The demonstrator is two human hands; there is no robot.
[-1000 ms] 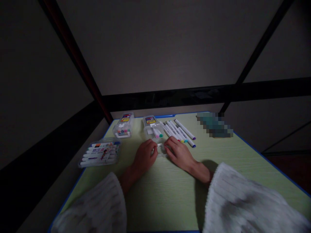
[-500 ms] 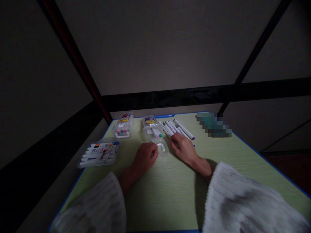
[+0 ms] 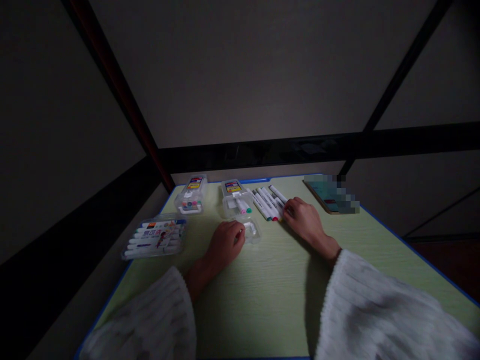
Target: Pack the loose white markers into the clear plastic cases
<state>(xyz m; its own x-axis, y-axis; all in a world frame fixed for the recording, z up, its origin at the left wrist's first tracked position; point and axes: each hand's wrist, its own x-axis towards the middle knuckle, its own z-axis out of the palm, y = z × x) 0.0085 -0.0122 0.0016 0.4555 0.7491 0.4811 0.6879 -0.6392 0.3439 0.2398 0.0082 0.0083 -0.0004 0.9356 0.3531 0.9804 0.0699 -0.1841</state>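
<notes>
My left hand [image 3: 224,243] is closed at the left edge of a clear plastic case's folded-down lid [image 3: 252,231]. Behind the lid is the case's body [image 3: 226,206], holding a pink-tipped and a green-tipped marker [image 3: 240,205]. My right hand [image 3: 304,218] has its fingers bent over the right end of a group of loose white markers [image 3: 264,204]. They close on a white marker [image 3: 278,193], whose near end they hide. Green, red and yellow tips show on the markers beside it.
A closed clear case with colored tips [image 3: 190,196] stands at the back left. Nearer, a flat pack of markers [image 3: 155,237] lies by the left edge. A partly blurred phone-like slab [image 3: 325,194] lies at the back right of the pale green table [image 3: 255,300].
My right hand has shifted right across the loose markers, uncovering green and red tips. My left hand stays at the lid.
</notes>
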